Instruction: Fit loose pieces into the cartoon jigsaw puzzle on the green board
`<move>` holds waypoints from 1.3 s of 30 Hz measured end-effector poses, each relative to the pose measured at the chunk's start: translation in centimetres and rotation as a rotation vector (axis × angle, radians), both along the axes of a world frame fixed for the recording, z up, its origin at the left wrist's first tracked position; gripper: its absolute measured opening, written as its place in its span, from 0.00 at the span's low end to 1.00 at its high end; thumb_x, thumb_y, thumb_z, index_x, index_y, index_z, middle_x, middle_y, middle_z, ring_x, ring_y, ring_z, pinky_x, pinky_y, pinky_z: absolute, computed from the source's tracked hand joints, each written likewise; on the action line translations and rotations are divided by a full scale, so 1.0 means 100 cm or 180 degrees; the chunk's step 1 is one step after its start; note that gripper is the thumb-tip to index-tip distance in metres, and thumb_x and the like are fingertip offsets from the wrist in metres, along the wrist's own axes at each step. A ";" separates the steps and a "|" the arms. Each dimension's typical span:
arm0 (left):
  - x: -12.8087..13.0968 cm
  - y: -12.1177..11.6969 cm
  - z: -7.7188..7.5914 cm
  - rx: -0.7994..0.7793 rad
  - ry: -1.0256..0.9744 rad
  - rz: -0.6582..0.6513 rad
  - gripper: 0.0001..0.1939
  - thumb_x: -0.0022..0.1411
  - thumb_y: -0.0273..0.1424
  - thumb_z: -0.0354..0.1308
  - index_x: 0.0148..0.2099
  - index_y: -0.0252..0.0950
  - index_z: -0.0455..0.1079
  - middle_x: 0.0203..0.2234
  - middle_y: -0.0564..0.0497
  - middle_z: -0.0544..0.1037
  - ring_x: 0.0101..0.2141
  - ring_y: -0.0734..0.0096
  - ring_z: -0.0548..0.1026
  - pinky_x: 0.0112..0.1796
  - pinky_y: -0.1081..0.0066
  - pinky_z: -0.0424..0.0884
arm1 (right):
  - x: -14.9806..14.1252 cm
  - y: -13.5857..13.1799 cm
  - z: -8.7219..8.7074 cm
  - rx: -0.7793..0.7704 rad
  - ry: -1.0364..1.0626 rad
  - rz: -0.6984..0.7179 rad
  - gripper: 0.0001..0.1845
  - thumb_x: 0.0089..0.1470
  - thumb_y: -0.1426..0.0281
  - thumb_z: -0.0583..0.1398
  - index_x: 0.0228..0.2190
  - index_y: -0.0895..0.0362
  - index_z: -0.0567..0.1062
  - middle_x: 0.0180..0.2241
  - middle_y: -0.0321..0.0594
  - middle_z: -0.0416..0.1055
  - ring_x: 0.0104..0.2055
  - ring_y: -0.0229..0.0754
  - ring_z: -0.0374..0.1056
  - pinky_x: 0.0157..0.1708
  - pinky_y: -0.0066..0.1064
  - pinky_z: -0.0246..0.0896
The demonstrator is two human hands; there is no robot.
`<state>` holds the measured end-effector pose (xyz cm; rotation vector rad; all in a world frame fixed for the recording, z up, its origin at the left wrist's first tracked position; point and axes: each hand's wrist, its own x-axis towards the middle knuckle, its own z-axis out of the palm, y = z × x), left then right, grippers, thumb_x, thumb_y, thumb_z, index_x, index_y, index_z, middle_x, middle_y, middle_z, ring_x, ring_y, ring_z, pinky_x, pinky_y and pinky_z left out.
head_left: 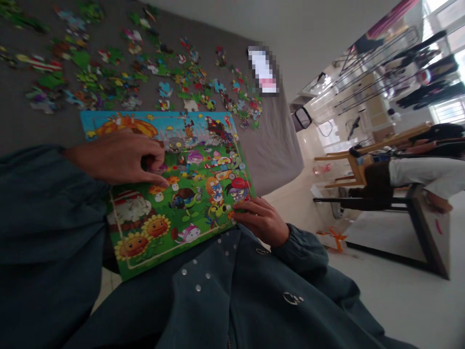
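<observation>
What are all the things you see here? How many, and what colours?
puzzle board: one, green and blue, centre
loose puzzle pieces: too many to count, multicoloured, upper left
phone: one, white-and-pink screen, blurred, past the board
cloth: one, grey, under the pieces
hanging clothes: several, mostly dark, upper right
wooden chair: one, light brown, right
orange thing: one, unclear, on the floor
another person: one, pale trousers, far right
jacket: one, dark teal, bottom
left hand: one, over the board
right hand: one, board's near-right edge
</observation>
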<state>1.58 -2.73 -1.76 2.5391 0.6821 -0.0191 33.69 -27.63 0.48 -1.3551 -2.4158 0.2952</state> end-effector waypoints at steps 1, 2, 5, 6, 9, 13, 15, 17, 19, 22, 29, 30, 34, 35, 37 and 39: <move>0.000 0.000 0.000 0.0000 -0.0003 0.0004 0.27 0.53 0.59 0.62 0.27 0.39 0.66 0.24 0.57 0.73 0.27 0.73 0.68 0.33 0.70 0.56 | 0.001 0.000 0.000 -0.0039 -0.0042 0.0025 0.11 0.69 0.70 0.60 0.44 0.53 0.84 0.48 0.43 0.82 0.45 0.45 0.74 0.43 0.39 0.72; 0.000 0.000 0.000 -0.0011 0.0003 0.0010 0.27 0.53 0.59 0.62 0.27 0.39 0.66 0.24 0.57 0.73 0.27 0.73 0.68 0.33 0.70 0.57 | 0.001 0.000 0.001 -0.0070 -0.0080 0.0049 0.11 0.68 0.71 0.60 0.45 0.53 0.84 0.49 0.44 0.81 0.46 0.45 0.74 0.44 0.39 0.72; 0.001 -0.001 0.000 -0.0058 0.0089 0.0041 0.25 0.53 0.56 0.65 0.29 0.40 0.67 0.25 0.58 0.75 0.27 0.73 0.69 0.33 0.70 0.57 | 0.002 -0.002 0.002 -0.0092 -0.0183 0.0070 0.12 0.68 0.72 0.59 0.46 0.53 0.83 0.49 0.44 0.81 0.47 0.45 0.73 0.45 0.39 0.71; 0.001 -0.001 0.000 -0.0058 0.0118 0.0055 0.24 0.52 0.55 0.66 0.29 0.40 0.67 0.25 0.58 0.75 0.27 0.73 0.69 0.33 0.70 0.57 | 0.002 -0.003 0.003 -0.0080 -0.0209 0.0065 0.12 0.68 0.72 0.59 0.46 0.53 0.83 0.50 0.44 0.81 0.48 0.46 0.73 0.46 0.39 0.71; 0.001 -0.001 0.000 -0.0006 0.0179 0.0051 0.24 0.53 0.54 0.67 0.28 0.40 0.66 0.24 0.58 0.73 0.27 0.73 0.68 0.33 0.69 0.57 | -0.002 -0.007 0.003 -0.0049 -0.0267 0.0033 0.12 0.68 0.71 0.60 0.47 0.53 0.83 0.51 0.45 0.80 0.50 0.48 0.72 0.48 0.41 0.71; 0.001 -0.001 0.002 0.0031 0.0163 -0.0015 0.24 0.55 0.54 0.66 0.27 0.39 0.65 0.23 0.58 0.71 0.27 0.73 0.67 0.34 0.70 0.56 | -0.005 -0.010 0.001 0.0001 -0.0298 0.0043 0.12 0.67 0.71 0.61 0.49 0.54 0.82 0.52 0.47 0.79 0.54 0.50 0.70 0.50 0.44 0.71; 0.000 -0.001 0.003 0.0008 0.0130 -0.0076 0.24 0.57 0.53 0.65 0.27 0.39 0.65 0.23 0.58 0.71 0.28 0.73 0.67 0.34 0.70 0.55 | -0.005 -0.010 0.001 0.0041 -0.0292 0.0056 0.12 0.66 0.72 0.62 0.49 0.55 0.82 0.53 0.48 0.79 0.55 0.50 0.69 0.51 0.43 0.71; -0.001 -0.001 0.004 -0.0022 0.0109 -0.0098 0.24 0.58 0.53 0.64 0.28 0.39 0.66 0.23 0.58 0.71 0.28 0.72 0.66 0.35 0.70 0.55 | -0.007 -0.010 0.002 0.0031 -0.0277 0.0034 0.13 0.66 0.72 0.62 0.50 0.55 0.82 0.53 0.47 0.78 0.54 0.49 0.70 0.51 0.42 0.71; -0.001 -0.001 0.004 -0.0072 0.0103 -0.0071 0.24 0.58 0.54 0.64 0.29 0.39 0.67 0.23 0.57 0.71 0.28 0.72 0.66 0.35 0.70 0.54 | -0.010 -0.012 0.002 -0.0050 -0.0326 -0.0006 0.15 0.67 0.71 0.61 0.53 0.53 0.80 0.54 0.47 0.77 0.54 0.48 0.69 0.52 0.42 0.71; -0.001 -0.001 0.004 -0.0118 0.0098 -0.0014 0.25 0.57 0.56 0.63 0.29 0.39 0.67 0.23 0.57 0.72 0.29 0.72 0.66 0.35 0.70 0.54 | -0.016 -0.015 0.000 -0.0166 -0.0542 -0.0022 0.20 0.68 0.68 0.61 0.59 0.48 0.77 0.55 0.46 0.75 0.55 0.49 0.68 0.53 0.43 0.70; 0.001 -0.003 0.007 -0.0233 0.0161 0.0000 0.25 0.59 0.55 0.62 0.29 0.38 0.67 0.25 0.56 0.72 0.29 0.71 0.66 0.36 0.69 0.54 | -0.025 -0.025 -0.004 -0.0110 -0.0637 -0.0132 0.18 0.69 0.65 0.60 0.58 0.48 0.77 0.55 0.47 0.73 0.57 0.51 0.65 0.53 0.43 0.68; 0.001 -0.003 0.007 -0.0214 0.0170 -0.0006 0.24 0.59 0.55 0.62 0.29 0.38 0.67 0.25 0.56 0.72 0.29 0.71 0.66 0.36 0.69 0.54 | -0.026 -0.026 -0.004 -0.0092 -0.0653 -0.0173 0.18 0.69 0.65 0.60 0.58 0.48 0.77 0.56 0.47 0.73 0.57 0.51 0.65 0.53 0.43 0.68; 0.001 -0.003 0.007 -0.0135 0.0184 -0.0023 0.22 0.58 0.52 0.64 0.30 0.38 0.68 0.25 0.57 0.72 0.30 0.72 0.67 0.36 0.70 0.54 | -0.032 -0.033 -0.005 -0.0083 -0.0788 -0.0325 0.20 0.69 0.64 0.60 0.60 0.50 0.76 0.58 0.45 0.74 0.59 0.53 0.63 0.55 0.46 0.64; 0.001 -0.002 0.006 -0.0138 0.0185 -0.0021 0.22 0.58 0.52 0.64 0.30 0.38 0.68 0.25 0.57 0.72 0.30 0.72 0.67 0.36 0.70 0.54 | -0.033 -0.035 -0.005 -0.0101 -0.0827 -0.0345 0.20 0.69 0.64 0.60 0.60 0.51 0.75 0.59 0.45 0.74 0.59 0.53 0.63 0.55 0.46 0.64; 0.001 -0.002 0.006 -0.0155 0.0177 -0.0013 0.22 0.57 0.53 0.64 0.30 0.39 0.69 0.24 0.57 0.72 0.29 0.72 0.67 0.36 0.70 0.55 | -0.036 -0.040 -0.006 -0.0146 -0.0911 -0.0378 0.21 0.69 0.64 0.60 0.61 0.50 0.74 0.62 0.44 0.72 0.60 0.53 0.62 0.55 0.45 0.63; 0.002 -0.003 0.007 -0.0174 0.0173 -0.0011 0.23 0.57 0.53 0.64 0.30 0.39 0.69 0.24 0.57 0.72 0.29 0.72 0.67 0.36 0.70 0.54 | -0.037 -0.044 -0.006 -0.0166 -0.0963 -0.0411 0.22 0.68 0.65 0.60 0.62 0.50 0.73 0.64 0.44 0.71 0.61 0.54 0.62 0.55 0.46 0.63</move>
